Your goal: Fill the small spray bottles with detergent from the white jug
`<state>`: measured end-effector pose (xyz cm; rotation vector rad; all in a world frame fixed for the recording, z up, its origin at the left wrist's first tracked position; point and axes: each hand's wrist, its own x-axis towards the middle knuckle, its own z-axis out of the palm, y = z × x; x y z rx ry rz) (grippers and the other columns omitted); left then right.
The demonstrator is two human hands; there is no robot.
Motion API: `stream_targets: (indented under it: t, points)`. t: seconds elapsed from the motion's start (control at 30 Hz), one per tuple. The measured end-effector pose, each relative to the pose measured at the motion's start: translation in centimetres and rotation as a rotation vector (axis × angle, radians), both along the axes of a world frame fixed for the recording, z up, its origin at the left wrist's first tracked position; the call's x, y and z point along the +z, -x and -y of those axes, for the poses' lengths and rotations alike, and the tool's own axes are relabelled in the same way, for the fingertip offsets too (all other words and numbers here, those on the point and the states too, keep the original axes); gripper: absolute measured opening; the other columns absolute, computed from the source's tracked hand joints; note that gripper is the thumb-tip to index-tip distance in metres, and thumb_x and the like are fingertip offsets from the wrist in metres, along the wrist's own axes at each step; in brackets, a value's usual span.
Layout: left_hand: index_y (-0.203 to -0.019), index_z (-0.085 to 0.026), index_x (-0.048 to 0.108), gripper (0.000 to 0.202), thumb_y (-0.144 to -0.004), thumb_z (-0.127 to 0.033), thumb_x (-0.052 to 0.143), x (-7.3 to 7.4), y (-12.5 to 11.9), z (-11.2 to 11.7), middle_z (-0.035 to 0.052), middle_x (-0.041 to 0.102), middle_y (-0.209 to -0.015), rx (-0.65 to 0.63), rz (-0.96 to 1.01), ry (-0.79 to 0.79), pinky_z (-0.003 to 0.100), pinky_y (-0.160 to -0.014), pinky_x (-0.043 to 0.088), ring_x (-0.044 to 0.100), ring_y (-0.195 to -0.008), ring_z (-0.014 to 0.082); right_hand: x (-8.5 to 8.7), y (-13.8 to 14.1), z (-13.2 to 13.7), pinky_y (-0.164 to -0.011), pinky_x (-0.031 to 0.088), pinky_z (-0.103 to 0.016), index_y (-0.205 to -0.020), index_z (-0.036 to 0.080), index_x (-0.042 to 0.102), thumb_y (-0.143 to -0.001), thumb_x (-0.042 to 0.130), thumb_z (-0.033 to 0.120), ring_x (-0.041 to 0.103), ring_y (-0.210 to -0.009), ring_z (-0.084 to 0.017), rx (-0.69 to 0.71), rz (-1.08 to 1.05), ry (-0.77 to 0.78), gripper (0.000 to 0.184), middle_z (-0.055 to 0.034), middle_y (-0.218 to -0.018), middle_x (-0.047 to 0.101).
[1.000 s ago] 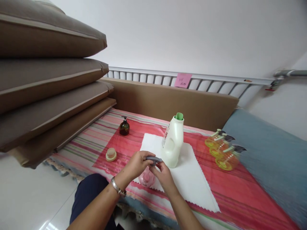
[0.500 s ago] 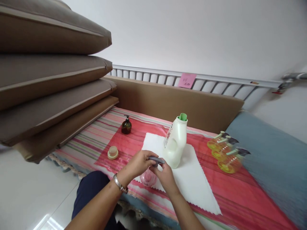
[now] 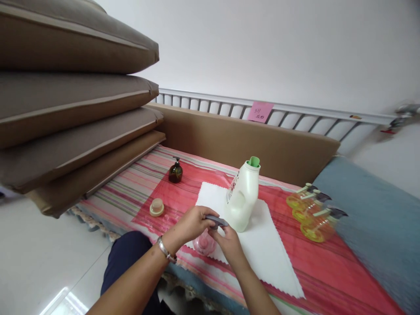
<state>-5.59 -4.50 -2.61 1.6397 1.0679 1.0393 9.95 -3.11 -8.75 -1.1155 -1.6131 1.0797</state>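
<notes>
Both my hands meet over a small pink bottle at the near edge of a white cloth. My left hand pinches the grey pump head on top of the bottle. My right hand is closed on the same grey pump head from the other side, beside the pink bottle. A white detergent jug with an open green spout stands on the cloth just behind my fingers.
A beige cap and a dark brown pump bottle sit on the striped red cover to the left. Three yellow spray bottles lie at the right. Brown cushions are stacked at the left; a blue cushion is at the right.
The view has drifted slightly left and down. My hands stay on the grey pump head over the pink bottle, with only small finger shifts.
</notes>
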Motion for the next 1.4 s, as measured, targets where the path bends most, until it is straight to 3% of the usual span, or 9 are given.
stream_targets:
  t: [0.1, 0.23, 0.37, 0.5, 0.67, 0.8, 0.93, 1.1, 1.4]
  points:
    - [-0.095, -0.015, 0.069, 0.025, -0.073, -0.016, 0.057, -0.2, 0.0, 0.0, 0.0064, 0.073, -0.087, -0.001, -0.004, -0.002, 0.030, -0.075, 0.051, 0.067, -0.080, 0.0204, -0.2, 0.0, 0.0, -0.089, 0.042, -0.045, -0.095, 0.019, 0.062, -0.067, 0.069, 0.034, 0.059, -0.095, -0.028, -0.013, 0.005, 0.001, 0.032, -0.0046, -0.093, 0.068]
    - [-0.095, -0.015, 0.069, 0.025, -0.072, -0.017, 0.058, -0.3, 0.1, 0.0, 0.0062, 0.073, -0.087, 0.009, -0.006, 0.003, 0.030, -0.077, 0.050, 0.066, -0.082, 0.0204, -0.2, 0.0, 0.2, -0.086, 0.045, -0.042, -0.097, 0.018, 0.062, -0.074, 0.061, 0.039, 0.060, -0.096, -0.027, 0.028, -0.006, 0.016, 0.031, -0.0065, -0.098, 0.068]
    - [-0.095, -0.014, 0.068, 0.025, -0.073, -0.017, 0.056, 0.0, 0.0, 0.1, 0.0065, 0.073, -0.086, -0.009, 0.003, 0.015, 0.030, -0.074, 0.051, 0.067, -0.079, 0.0197, -0.2, 0.0, 0.2, -0.088, 0.043, -0.043, -0.095, 0.019, 0.061, -0.068, 0.068, 0.033, 0.059, -0.095, -0.028, -0.012, 0.016, 0.011, 0.031, -0.0051, -0.093, 0.068]
    - [-0.094, -0.014, 0.069, 0.026, -0.072, -0.016, 0.056, 0.1, 0.0, 0.2, 0.0069, 0.073, -0.086, -0.019, 0.007, 0.018, 0.029, -0.075, 0.051, 0.067, -0.079, 0.0196, -0.2, 0.1, 0.3, -0.087, 0.045, -0.041, -0.098, 0.018, 0.062, -0.074, 0.061, 0.036, 0.060, -0.096, -0.027, 0.026, 0.024, 0.016, 0.030, -0.0058, -0.096, 0.068]
    - [-0.094, -0.014, 0.069, 0.025, -0.072, -0.017, 0.056, 0.1, -0.1, 0.2, 0.0067, 0.073, -0.085, -0.006, 0.000, 0.020, 0.029, -0.073, 0.051, 0.067, -0.078, 0.0200, -0.1, 0.2, 0.3, -0.086, 0.044, -0.041, -0.096, 0.019, 0.061, -0.068, 0.069, 0.034, 0.059, -0.093, -0.027, -0.026, 0.050, -0.012, 0.032, -0.0052, -0.093, 0.068]
    - [-0.093, -0.014, 0.070, 0.026, -0.071, -0.015, 0.056, 0.1, 0.0, 0.3, 0.0069, 0.073, -0.084, 0.007, -0.009, 0.008, 0.029, -0.075, 0.051, 0.067, -0.078, 0.0198, 0.0, 0.2, 0.4, -0.087, 0.044, -0.040, -0.099, 0.019, 0.062, -0.076, 0.060, 0.039, 0.060, -0.097, -0.026, 0.006, 0.043, -0.019, 0.030, -0.0065, -0.098, 0.068]
    - [-0.093, -0.013, 0.069, 0.026, -0.071, -0.015, 0.056, 0.1, 0.1, 0.3, 0.0074, 0.073, -0.083, 0.013, -0.009, 0.002, 0.029, -0.073, 0.051, 0.066, -0.077, 0.0200, -0.1, 0.1, 0.3, -0.087, 0.044, -0.043, -0.098, 0.018, 0.062, -0.069, 0.068, 0.035, 0.060, -0.094, -0.028, -0.047, 0.052, -0.041, 0.034, -0.0065, -0.095, 0.068]
    - [-0.091, -0.013, 0.070, 0.025, -0.070, -0.014, 0.056, 0.2, 0.1, 0.4, 0.0069, 0.073, -0.082, 0.006, 0.000, 0.001, 0.028, -0.072, 0.051, 0.066, -0.076, 0.0195, -0.3, 0.2, 0.3, -0.086, 0.047, -0.041, -0.101, 0.018, 0.064, -0.075, 0.061, 0.037, 0.061, -0.097, -0.026, -0.004, 0.044, -0.059, 0.032, -0.0079, -0.102, 0.069]
    - [-0.093, -0.013, 0.068, 0.024, -0.071, -0.016, 0.056, -0.7, 0.2, 0.0, 0.0070, 0.073, -0.083, 0.029, 0.026, 0.000, 0.029, -0.074, 0.051, 0.067, -0.077, 0.0198, -0.6, 1.0, 0.8, -0.084, 0.044, -0.041, -0.096, 0.019, 0.064, -0.072, 0.063, 0.038, 0.058, -0.091, -0.027, -0.168, 0.117, -0.170, 0.031, -0.0071, -0.093, 0.065]
